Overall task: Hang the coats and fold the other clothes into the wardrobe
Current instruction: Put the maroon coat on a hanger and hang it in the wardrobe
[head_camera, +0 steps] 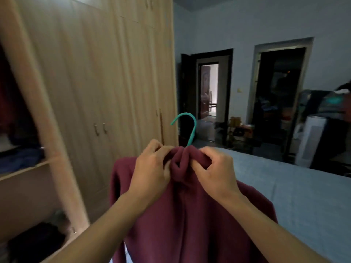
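Note:
A maroon coat (190,215) hangs in front of me on a teal hanger (190,128), whose hook sticks up above the collar. My left hand (152,171) pinches the left side of the collar, and my right hand (214,171) pinches the right side. The hanger's shoulders are hidden inside the coat. The light wooden wardrobe (95,82) stands to the left. Its open section (20,149) at the far left shows shelves with folded dark and blue clothes.
A bed with a blue sheet (294,196) lies to the right, behind the coat. Two dark doorways (207,95) open in the far wall. Piled belongings and a white appliance (311,137) stand at the far right.

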A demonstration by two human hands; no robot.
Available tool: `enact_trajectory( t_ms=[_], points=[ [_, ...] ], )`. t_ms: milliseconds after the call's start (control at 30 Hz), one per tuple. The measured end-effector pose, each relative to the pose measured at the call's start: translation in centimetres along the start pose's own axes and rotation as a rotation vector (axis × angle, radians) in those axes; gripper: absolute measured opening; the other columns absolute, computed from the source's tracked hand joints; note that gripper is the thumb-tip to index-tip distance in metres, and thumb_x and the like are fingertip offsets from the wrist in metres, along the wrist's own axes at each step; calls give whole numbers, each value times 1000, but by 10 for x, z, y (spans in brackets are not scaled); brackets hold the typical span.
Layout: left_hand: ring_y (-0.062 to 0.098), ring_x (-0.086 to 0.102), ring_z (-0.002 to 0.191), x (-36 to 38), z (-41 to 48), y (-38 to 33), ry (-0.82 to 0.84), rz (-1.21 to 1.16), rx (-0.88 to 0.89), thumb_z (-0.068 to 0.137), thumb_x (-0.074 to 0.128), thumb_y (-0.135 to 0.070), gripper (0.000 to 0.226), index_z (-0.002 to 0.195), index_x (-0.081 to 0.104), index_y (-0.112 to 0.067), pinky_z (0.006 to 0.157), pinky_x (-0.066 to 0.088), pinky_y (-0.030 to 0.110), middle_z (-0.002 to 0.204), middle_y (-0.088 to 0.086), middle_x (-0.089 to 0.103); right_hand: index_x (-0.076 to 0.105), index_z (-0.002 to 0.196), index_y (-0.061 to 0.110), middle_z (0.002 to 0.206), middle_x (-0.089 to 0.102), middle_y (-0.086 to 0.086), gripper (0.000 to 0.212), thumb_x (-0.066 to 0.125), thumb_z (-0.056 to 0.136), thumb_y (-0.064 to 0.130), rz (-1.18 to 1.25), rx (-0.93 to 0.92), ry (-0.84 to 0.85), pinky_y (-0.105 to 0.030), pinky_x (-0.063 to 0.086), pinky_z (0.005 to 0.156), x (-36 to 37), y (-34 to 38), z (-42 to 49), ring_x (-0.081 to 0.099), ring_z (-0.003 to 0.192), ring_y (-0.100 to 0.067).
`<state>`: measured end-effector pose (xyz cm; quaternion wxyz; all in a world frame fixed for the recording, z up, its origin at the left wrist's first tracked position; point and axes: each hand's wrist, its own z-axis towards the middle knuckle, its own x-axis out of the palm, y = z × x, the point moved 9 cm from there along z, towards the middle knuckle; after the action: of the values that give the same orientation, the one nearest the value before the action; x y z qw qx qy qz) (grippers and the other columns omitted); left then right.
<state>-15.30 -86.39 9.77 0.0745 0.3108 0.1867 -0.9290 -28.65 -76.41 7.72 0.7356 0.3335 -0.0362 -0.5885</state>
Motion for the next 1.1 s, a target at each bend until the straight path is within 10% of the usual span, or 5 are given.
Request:
enact_trajectory(
  t_ms=[167, 500, 700, 933, 1100],
  points=[
    [19, 60, 97, -62, -45, 54, -44, -20, -164, 79, 60, -1, 52, 131, 60, -4, 87, 35, 7, 105, 4, 59, 65, 72, 21, 61, 61, 8, 13, 74, 81, 24, 148, 33, 30, -31, 46, 52, 82, 50, -10, 56, 56, -12],
    [1, 46, 105, -194, -112, 195, -123, -56, -387, 66, 62, -70, 84, 139, 46, -33, 84, 28, 0, 112, -8, 51, 60, 68, 19, 59, 59, 8, 21, 75, 82, 23, 348, -28, 190, -25, 44, 53, 264, 198, -42, 54, 55, -7],
    [10, 59, 93, -267, -153, 281, -349, 13, -582, 67, 80, -45, 52, 116, 64, -33, 83, 42, 21, 97, -7, 63, 70, 85, 20, 72, 70, 8, 10, 76, 79, 15, 475, -21, 418, -23, 50, 60, 358, 270, -70, 65, 68, -6],
    [-7, 63, 74, -317, -174, 360, -287, 24, -637, 57, 79, -17, 41, 96, 74, -27, 66, 44, 4, 75, -17, 69, 66, 105, 25, 97, 72, 1, 24, 68, 81, 25, 705, -24, 857, -48, 57, 83, 452, 322, -99, 70, 93, -18],
    [5, 65, 73, -336, -175, 407, -152, 146, -620, 60, 73, -9, 34, 90, 74, -24, 71, 53, 26, 76, -8, 72, 60, 128, 25, 104, 72, 2, 36, 58, 92, 20, 745, -86, 1070, -29, 57, 83, 504, 332, -106, 72, 90, -12]
  ],
)
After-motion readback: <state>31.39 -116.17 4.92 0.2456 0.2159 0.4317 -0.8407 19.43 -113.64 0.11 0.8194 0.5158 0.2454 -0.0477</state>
